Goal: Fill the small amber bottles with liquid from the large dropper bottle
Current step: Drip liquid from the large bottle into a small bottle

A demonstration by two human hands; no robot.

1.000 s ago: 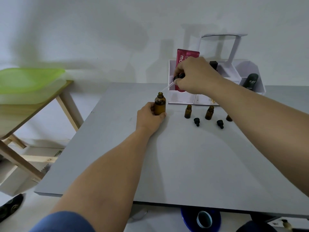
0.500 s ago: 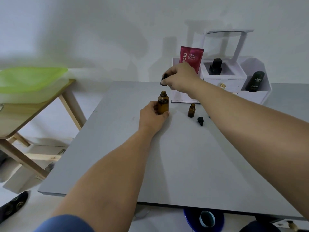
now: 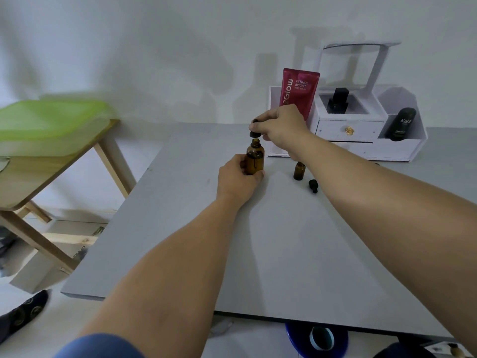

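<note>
The large amber dropper bottle (image 3: 255, 158) stands upright on the grey table (image 3: 271, 241), and my left hand (image 3: 237, 180) grips its lower body. My right hand (image 3: 280, 126) pinches the black dropper cap (image 3: 254, 131) just above the bottle's open neck, with the glass pipette reaching down inside the bottle. One small amber bottle (image 3: 299, 171) stands open to the right, with a small black cap (image 3: 313, 185) lying next to it. My right forearm hides whatever small bottles stand further right.
A white organiser (image 3: 361, 130) at the back of the table holds a red tube (image 3: 299, 93), a black bottle (image 3: 336, 99) and a dark Kahf bottle (image 3: 401, 124). A wooden side table (image 3: 38, 161) with a green tray stands to the left.
My right hand has moved left with the dropper, from tilted and clear of the large bottle to upright over its neck with the pipette inside. My left hand has kept its hold.
</note>
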